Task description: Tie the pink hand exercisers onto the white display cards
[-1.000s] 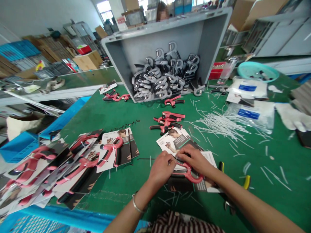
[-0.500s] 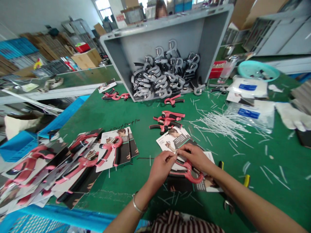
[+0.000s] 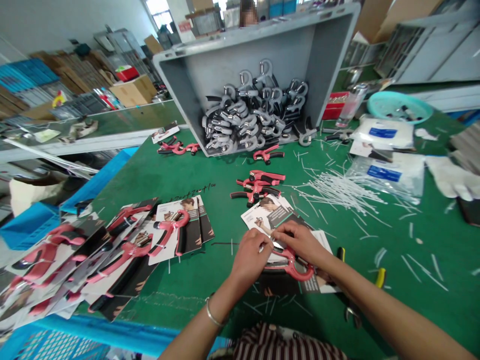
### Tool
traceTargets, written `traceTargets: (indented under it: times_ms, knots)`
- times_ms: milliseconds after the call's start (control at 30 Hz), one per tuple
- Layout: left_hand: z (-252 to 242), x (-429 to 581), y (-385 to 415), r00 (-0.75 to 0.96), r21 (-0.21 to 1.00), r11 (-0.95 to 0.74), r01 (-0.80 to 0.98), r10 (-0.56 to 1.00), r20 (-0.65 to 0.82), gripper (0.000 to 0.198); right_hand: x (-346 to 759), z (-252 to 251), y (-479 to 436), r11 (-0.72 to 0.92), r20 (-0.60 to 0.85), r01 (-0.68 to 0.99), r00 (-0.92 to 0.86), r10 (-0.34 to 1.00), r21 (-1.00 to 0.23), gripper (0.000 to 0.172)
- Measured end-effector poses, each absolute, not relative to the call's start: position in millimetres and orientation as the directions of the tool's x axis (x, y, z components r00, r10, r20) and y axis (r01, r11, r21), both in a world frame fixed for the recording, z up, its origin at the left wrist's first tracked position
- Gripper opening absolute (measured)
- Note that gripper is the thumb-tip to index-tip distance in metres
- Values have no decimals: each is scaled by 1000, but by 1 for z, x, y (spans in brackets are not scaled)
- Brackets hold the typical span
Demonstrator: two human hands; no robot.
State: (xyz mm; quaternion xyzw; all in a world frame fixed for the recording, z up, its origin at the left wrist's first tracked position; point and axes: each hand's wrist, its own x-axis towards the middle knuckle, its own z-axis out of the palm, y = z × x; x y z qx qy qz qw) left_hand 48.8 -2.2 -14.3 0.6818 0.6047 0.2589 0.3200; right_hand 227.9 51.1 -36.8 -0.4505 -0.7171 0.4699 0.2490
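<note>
Two hands, left [image 3: 252, 252] and right [image 3: 303, 246], hid whatever they pinched by a pink hand gripper [image 3: 291, 269]; beyond it, ink [image 3: 197, 192] said "200+100".

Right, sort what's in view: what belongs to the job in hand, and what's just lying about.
Likely part of the job:
pink hand-grip exerciser beneath the right hand;
printed card under it;
heap of white cable ties;
yellow-handled pliers.

Apparently just lying about:
white glove;
turquoise basin;
red box.
</note>
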Motion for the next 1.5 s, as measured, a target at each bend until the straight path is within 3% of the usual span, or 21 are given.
traceTargets:
  times_ms: [533, 1500]
  knots:
    - [-25, 46, -5, 101, 810, -49, 584, 995, -13, 16, 229, -33, 52, 114, -102, 415, -463, 880, -903, 28]
    - [-20, 46, -5, 134, 768, -70, 636, 991, -20, 17, 232, -36, 52, 116, -114, 418, -486, 867, -901, 30]
